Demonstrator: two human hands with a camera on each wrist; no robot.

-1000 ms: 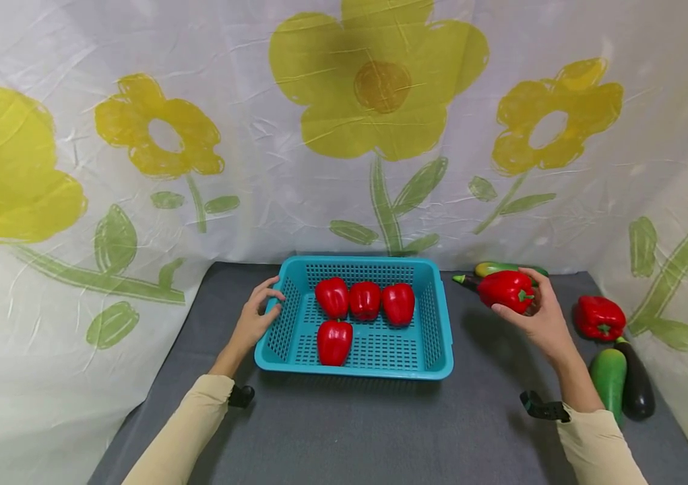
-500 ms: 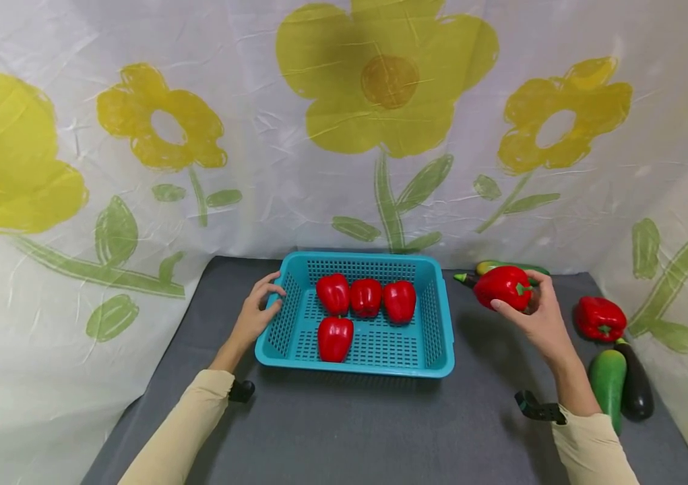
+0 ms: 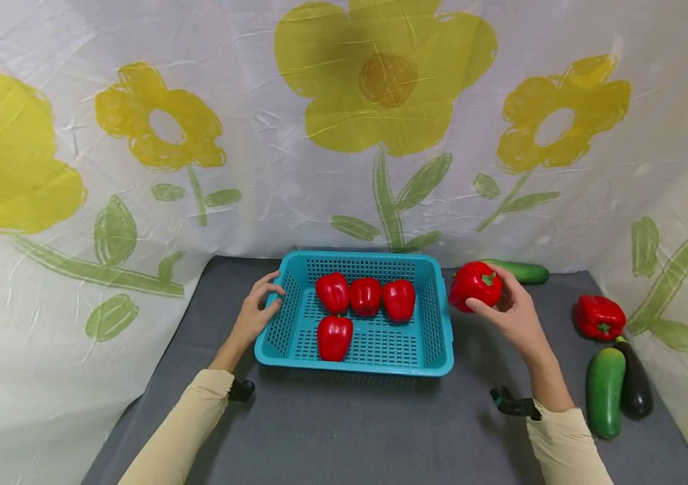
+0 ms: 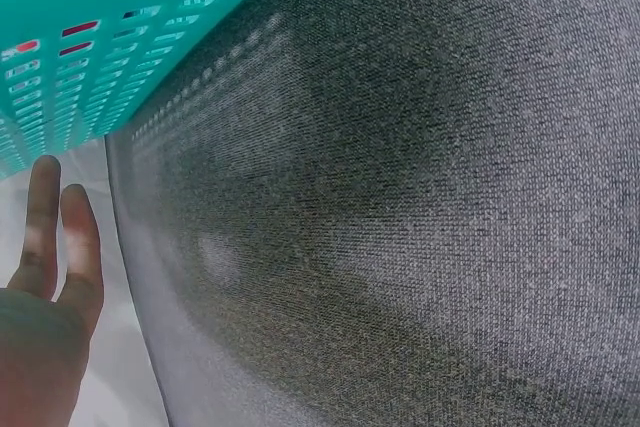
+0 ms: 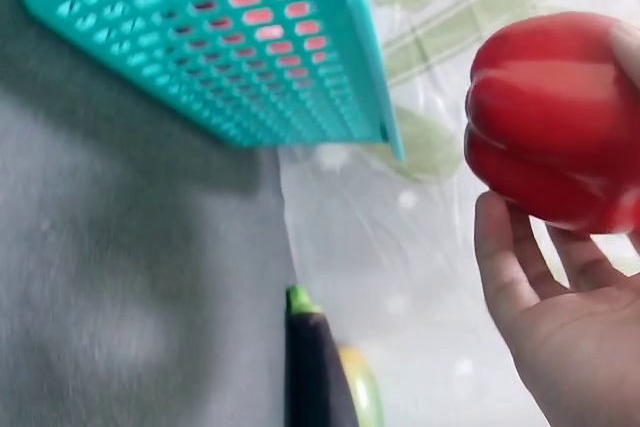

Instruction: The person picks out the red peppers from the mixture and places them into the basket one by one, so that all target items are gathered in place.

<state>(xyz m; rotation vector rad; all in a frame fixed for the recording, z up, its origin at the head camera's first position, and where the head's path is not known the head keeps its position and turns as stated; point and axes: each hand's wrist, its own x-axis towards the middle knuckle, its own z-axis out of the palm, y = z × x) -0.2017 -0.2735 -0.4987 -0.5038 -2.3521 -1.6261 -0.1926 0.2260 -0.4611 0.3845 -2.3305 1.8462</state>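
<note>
My right hand (image 3: 516, 310) grips a red bell pepper (image 3: 476, 285) between thumb and fingers, close to the right rim of the blue plastic basket (image 3: 356, 372). In the right wrist view the pepper (image 5: 550, 122) is raised over the table, fingers underneath it and thumb on the far side. My left hand (image 3: 253, 315) holds the basket's left rim with index finger and thumb. Two other fingers (image 4: 80, 237) stretch out beneath the basket's side in the left wrist view. Inside the basket lie several red bell peppers (image 3: 364, 298), one nearer the front than the others.
Behind the held pepper lie a green cucumber-like vegetable (image 3: 522, 272) and an eggplant (image 5: 312, 372). At the right edge are another red bell pepper (image 3: 600, 318), a green vegetable (image 3: 606, 394) and an eggplant (image 3: 636, 384). A flowered cloth (image 3: 240, 222) hangs behind the grey table (image 3: 350, 431).
My right hand has carried the red bell pepper leftward toward the basket's right rim and turned it somewhat. The left hand has kept its place at the left rim.
</note>
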